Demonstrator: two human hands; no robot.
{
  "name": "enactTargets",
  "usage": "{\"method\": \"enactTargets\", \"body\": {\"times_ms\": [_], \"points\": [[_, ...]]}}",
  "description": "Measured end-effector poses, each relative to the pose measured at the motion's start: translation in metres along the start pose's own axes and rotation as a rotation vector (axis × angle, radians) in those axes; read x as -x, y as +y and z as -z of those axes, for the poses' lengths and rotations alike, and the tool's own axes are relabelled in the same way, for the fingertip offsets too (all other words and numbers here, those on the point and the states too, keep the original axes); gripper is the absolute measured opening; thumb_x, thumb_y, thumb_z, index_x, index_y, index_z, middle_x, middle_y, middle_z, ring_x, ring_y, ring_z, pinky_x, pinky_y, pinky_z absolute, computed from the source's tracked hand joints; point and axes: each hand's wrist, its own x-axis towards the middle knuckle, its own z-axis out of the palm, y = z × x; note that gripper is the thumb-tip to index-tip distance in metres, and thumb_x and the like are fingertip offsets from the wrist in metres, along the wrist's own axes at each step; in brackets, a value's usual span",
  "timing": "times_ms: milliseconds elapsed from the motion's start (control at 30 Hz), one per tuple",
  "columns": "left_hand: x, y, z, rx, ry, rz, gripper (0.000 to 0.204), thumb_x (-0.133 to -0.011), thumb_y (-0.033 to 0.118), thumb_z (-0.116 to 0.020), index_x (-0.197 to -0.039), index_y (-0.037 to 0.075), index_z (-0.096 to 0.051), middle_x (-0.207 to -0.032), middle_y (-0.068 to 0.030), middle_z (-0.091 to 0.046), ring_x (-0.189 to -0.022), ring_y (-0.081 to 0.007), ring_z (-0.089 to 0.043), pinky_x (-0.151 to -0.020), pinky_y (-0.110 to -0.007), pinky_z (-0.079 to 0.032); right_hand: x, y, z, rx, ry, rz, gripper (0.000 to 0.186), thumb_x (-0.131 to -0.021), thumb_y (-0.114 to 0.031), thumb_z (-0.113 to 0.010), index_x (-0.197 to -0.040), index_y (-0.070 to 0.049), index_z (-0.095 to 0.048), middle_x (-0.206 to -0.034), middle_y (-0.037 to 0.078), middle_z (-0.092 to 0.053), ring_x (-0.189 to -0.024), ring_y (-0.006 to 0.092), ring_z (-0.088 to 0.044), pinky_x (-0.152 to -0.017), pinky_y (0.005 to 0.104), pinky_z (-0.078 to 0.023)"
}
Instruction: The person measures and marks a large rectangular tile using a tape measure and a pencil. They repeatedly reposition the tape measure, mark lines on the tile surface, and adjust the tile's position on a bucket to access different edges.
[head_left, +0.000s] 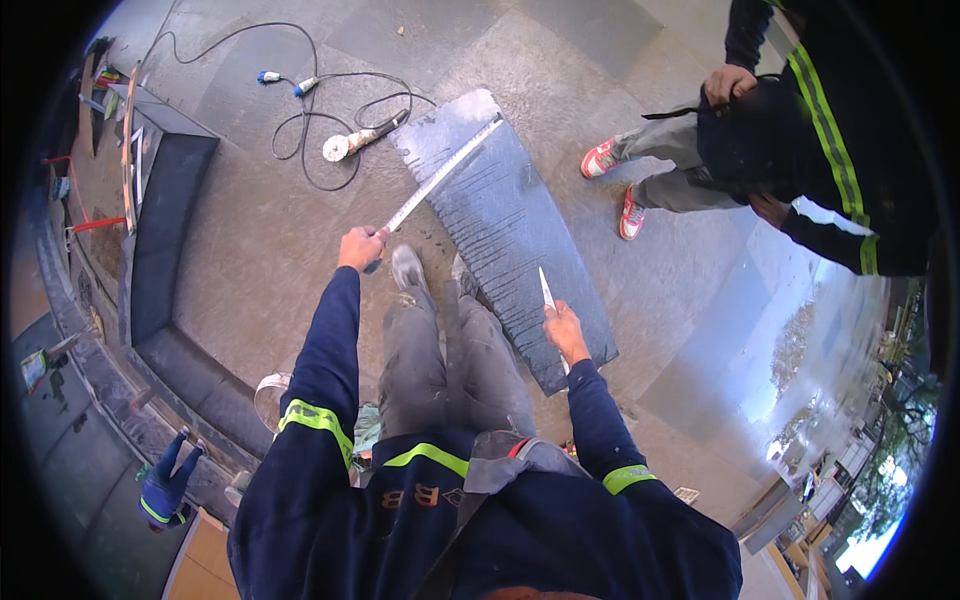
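My left hand [362, 248] is closed on a tape measure with its pale blade [445, 170] drawn out across the dark grey slab [530, 265] to near its far end. The slab lies on the floor by my feet, its surface streaked with dark marks along one side. My right hand [565, 330], over the near right part of the slab, grips a long, thin white pointed tool [547, 290] angled toward the slab; what kind it is, I cannot tell.
An angle grinder [345, 145] with looped cable lies beyond the slab. A person [810, 150] in pink-and-white shoes stands at the right. A dark stone ledge [168, 200] runs along the left, with another person [170, 480] farther off. Wet-looking floor [730, 340] stretches rightward.
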Motion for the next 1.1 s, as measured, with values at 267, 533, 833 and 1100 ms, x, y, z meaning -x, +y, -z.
{"method": "enactTargets", "body": {"times_ms": [267, 533, 833, 1100], "points": [[-0.219, 0.033, -0.007, -0.064, -0.022, -0.064, 0.049, -0.097, 0.055, -0.067, -0.105, 0.009, -0.083, -0.093, -0.0238, -0.078, -0.099, -0.0441, -0.076, -0.090, -0.051, -0.058, -0.098, -0.102, -0.035, -0.121, -0.112, -0.206, 0.029, -0.110, -0.026, -0.055, -0.128, -0.005, -0.064, -0.082, 0.008, -0.070, -0.058, 0.0150, -0.065, -0.053, 0.0330, -0.052], [-0.328, 0.018, -0.005, -0.039, -0.170, -0.038, 0.052, -0.098, 0.055, -0.066, -0.102, 0.006, -0.082, -0.091, -0.0244, -0.077, -0.095, -0.0442, -0.075, -0.086, -0.051, -0.057, -0.145, -0.181, -0.097, -0.066, -0.066, -0.291, 0.029, -0.109, -0.029, -0.057, -0.117, -0.003, -0.066, -0.084, 0.010, -0.070, -0.069, 0.0206, -0.068, -0.064, 0.0386, -0.055], [-0.317, 0.004, 0.035, 0.146, -0.228, 0.048, 0.054, -0.100, 0.053, -0.072, -0.091, 0.000, -0.078, -0.066, -0.0062, -0.065, -0.066, -0.0114, -0.058, -0.063, -0.036, -0.049, -0.184, -0.256, -0.148, -0.002, 0.028, -0.071, 0.037, -0.103, -0.040, -0.066, -0.112, -0.005, -0.074, -0.095, 0.024, -0.074, -0.093, 0.0449, -0.070, -0.084, 0.0506, -0.054], [-0.249, -0.027, 0.055, 0.242, -0.238, 0.158, 0.045, -0.104, 0.044, -0.074, -0.089, 0.002, -0.078, -0.069, 0.0044, -0.059, -0.066, -0.0049, -0.050, -0.058, -0.028, -0.042, -0.212, -0.251, -0.189, -0.282, 0.023, -0.052, 0.041, -0.104, -0.041, -0.064, -0.103, -0.001, -0.072, -0.095, 0.030, -0.071, -0.097, 0.0519, -0.067, -0.083, 0.0556, -0.053]]}}
